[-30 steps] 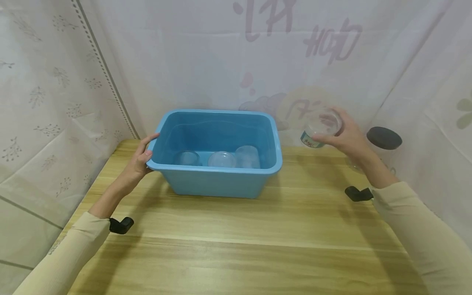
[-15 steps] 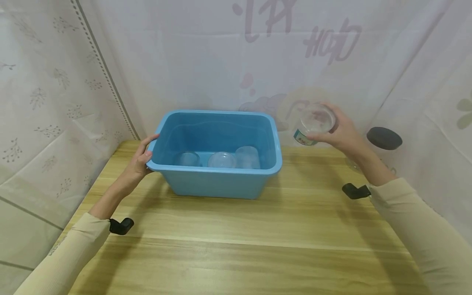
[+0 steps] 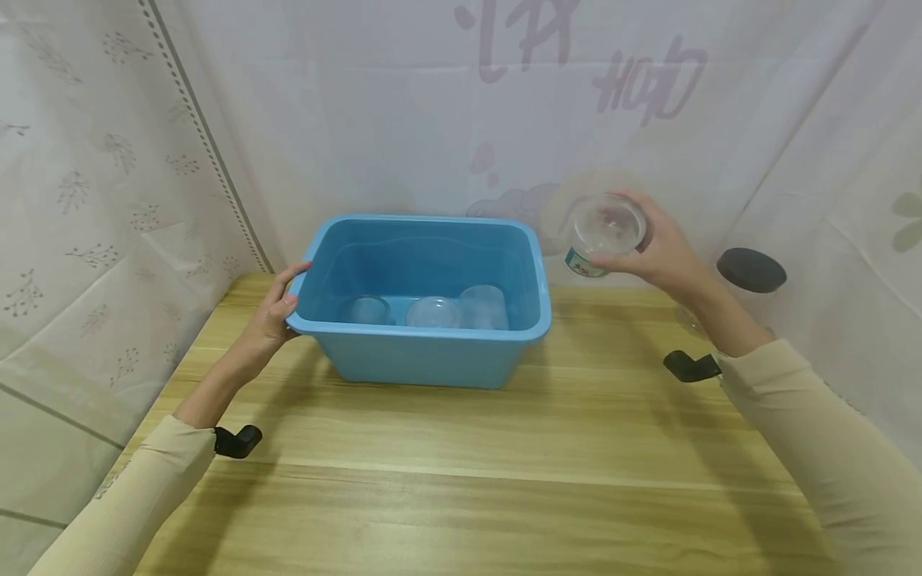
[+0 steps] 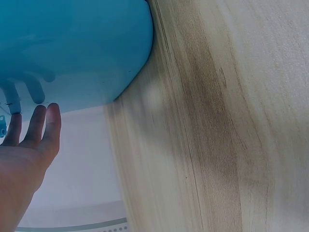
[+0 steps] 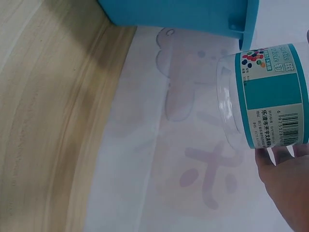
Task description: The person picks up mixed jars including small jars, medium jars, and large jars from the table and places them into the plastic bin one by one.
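You have two hands (image 3: 270, 314) (image 3: 666, 252), one blue bin (image 3: 425, 360), three clear containers (image 3: 367, 310) (image 3: 434, 311) (image 3: 483, 307) inside it, one labelled jar (image 3: 607, 228) and one dark-lidded jar (image 3: 751, 270).

Table (image 3: 446, 480): light wood-grain top; grain lines run left to right in the head view.
Lidded jar (image 3: 751, 270): clear body, black lid; upright at right, partly hidden.
Rear curtain (image 3: 403, 128): pale fabric; faint pinkish lettering (image 3: 648, 84).
Left curtain (image 3: 86, 192): pale fabric, sprig print.
Dark stripe (image 3: 198, 112): dotted along one side; slants down toward table.
Right curtain (image 3: 850, 264): pale fabric; grey-green motif (image 3: 909, 220).
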`<state>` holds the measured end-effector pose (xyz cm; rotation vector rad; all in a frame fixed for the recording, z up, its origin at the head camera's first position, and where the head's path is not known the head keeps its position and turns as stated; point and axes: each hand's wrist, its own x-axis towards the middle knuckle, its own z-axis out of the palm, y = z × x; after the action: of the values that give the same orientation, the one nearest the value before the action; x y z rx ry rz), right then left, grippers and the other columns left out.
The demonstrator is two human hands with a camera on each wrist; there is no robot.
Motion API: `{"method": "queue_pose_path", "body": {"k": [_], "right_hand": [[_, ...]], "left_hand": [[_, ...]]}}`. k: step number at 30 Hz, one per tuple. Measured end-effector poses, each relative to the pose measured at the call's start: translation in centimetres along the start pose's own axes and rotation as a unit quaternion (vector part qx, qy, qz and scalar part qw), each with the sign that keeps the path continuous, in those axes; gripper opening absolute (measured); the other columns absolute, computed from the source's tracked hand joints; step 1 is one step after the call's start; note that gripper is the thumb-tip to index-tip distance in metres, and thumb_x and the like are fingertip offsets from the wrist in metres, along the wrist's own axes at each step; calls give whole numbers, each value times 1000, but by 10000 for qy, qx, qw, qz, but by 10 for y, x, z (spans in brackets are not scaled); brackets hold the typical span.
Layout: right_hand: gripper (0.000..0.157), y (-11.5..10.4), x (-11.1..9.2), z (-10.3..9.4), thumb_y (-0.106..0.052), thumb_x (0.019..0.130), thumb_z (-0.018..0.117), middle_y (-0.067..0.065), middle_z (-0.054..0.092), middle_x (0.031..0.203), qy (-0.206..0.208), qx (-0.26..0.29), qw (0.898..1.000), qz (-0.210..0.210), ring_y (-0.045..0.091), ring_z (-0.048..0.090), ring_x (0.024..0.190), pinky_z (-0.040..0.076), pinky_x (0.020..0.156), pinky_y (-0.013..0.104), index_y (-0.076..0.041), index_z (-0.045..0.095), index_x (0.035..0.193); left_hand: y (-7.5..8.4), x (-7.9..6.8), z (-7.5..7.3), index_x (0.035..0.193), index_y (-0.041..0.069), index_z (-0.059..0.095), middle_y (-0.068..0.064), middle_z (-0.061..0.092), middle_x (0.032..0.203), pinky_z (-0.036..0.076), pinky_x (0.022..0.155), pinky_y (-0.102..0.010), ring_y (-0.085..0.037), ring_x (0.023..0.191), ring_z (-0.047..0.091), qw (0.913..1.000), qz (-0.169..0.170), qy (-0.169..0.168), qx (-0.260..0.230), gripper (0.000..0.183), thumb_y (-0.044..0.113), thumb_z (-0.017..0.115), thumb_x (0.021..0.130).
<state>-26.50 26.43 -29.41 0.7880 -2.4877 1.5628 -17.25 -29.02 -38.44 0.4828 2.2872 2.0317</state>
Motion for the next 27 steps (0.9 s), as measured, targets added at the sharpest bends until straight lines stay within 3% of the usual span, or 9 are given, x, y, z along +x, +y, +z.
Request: {"method": "queue_pose_path", "body": {"k": [7,17,27], "right_hand": [[93,11,11,-2,10,76,84,10,47,143,-44,77,9997,-225,28,47,119,48,90,26,-14,40,154],[97,-2,19,0,18,70,84,11,48,142,-165,157,9983,-542,28,47,118,50,87,26,-12,41,153],[97,-34,18,11,5,68,92,7,49,141,-36,-660,9965,-508,24,46,117,46,87,26,-15,45,151]], "left_hand": [[0,0,0,160,35,23,-14,16,159,44,91,-31,-35,128,38,10000,19,4,19,57,40,39,106],[-2,1,-1,160,34,23,-16,19,157,45,91,-30,-33,126,40,10000,60,-30,23,55,37,37,108],[-2,1,-1,161,34,22,-16,17,158,46,90,-29,-33,126,40,9999,106,-62,49,54,35,36,108]]}}
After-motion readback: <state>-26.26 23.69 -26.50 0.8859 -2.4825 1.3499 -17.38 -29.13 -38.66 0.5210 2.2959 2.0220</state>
